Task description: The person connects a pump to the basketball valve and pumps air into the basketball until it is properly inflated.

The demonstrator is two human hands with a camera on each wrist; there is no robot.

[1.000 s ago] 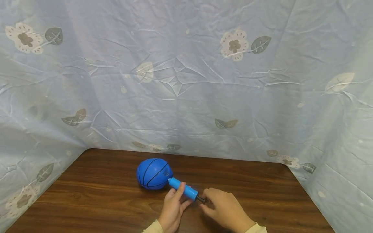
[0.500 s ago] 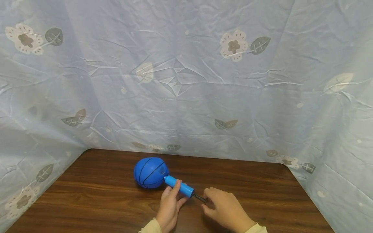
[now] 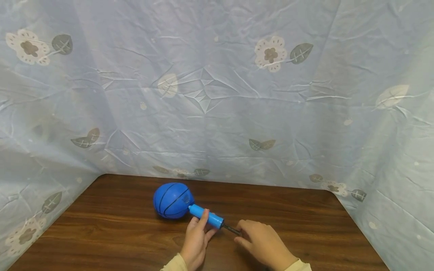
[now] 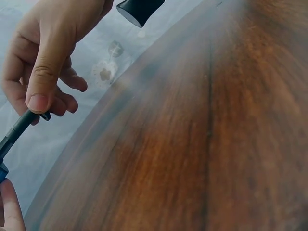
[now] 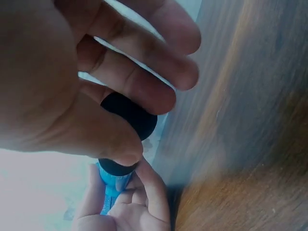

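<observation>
In the head view a blue ball [image 3: 171, 201] with black seam lines sits on the wooden table, looking slightly out of round. The nozzle end of a blue hand pump [image 3: 216, 220] meets its right side. My left hand [image 3: 195, 241] grips the pump's barrel, thumb along the top. A stretch of dark rod [image 3: 232, 229] shows between barrel and right hand. My right hand [image 3: 262, 239] pinches the pump's black handle [image 5: 130, 113], seen between thumb and fingers in the right wrist view. That pinch also appears in the left wrist view, at the rod's end.
The dark brown table [image 3: 305, 210] has rounded back corners. A pale blue floral cloth [image 3: 217, 124] hangs behind it and on both sides. A dark cylindrical object [image 4: 139, 10] shows by the right wrist in the left wrist view.
The ball, the pump's barrel and my left hand have shifted left. More of the rod now shows out of the barrel. My right hand has stayed nearly in place.
</observation>
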